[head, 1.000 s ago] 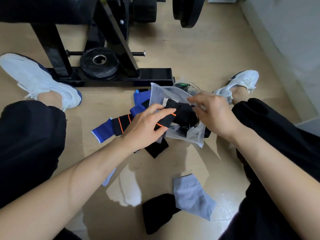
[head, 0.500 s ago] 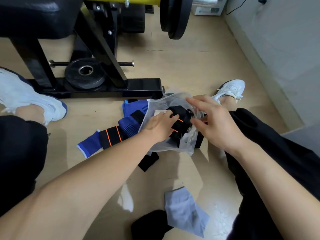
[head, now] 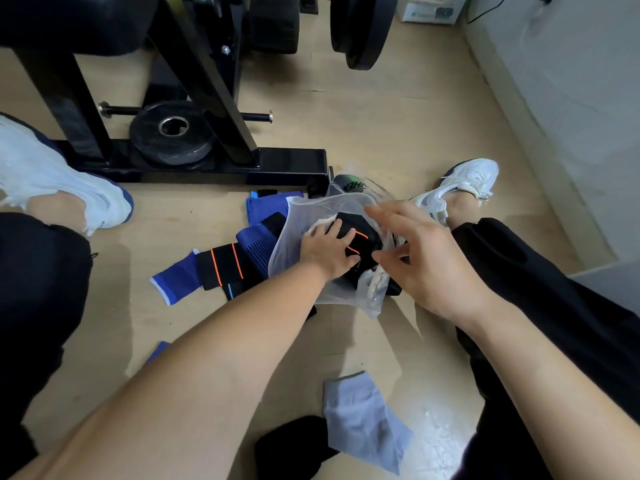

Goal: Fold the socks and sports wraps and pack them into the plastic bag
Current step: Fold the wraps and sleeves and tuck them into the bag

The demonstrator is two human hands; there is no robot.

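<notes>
A translucent plastic bag (head: pixel 292 233) lies open on the wooden floor between my legs. My left hand (head: pixel 327 252) is inside its mouth and grips a folded black wrap with orange stripes (head: pixel 365 233). A bit of white fabric (head: pixel 323 224) shows beside my fingers. My right hand (head: pixel 427 263) hovers at the bag's right edge with fingers spread, holding nothing that I can see. Left of the bag lie a blue wrap with a black, orange-striped band (head: pixel 214 268) and more blue wraps (head: pixel 265 209). Near me lie a grey sock (head: pixel 367 415) and a black sock (head: pixel 294 448).
A black weight-bench frame (head: pixel 221 166) with a weight plate (head: pixel 173 136) stands just beyond the pile. A second packet with green print (head: pixel 349 183) lies behind the bag. My white shoes (head: pixel 460 183) (head: pixel 52 181) flank the work area. A wall runs along the right.
My left hand has pushed the black orange-striped wrap deeper into the bag. My right hand has let go of the bag's rim and opened its fingers.
</notes>
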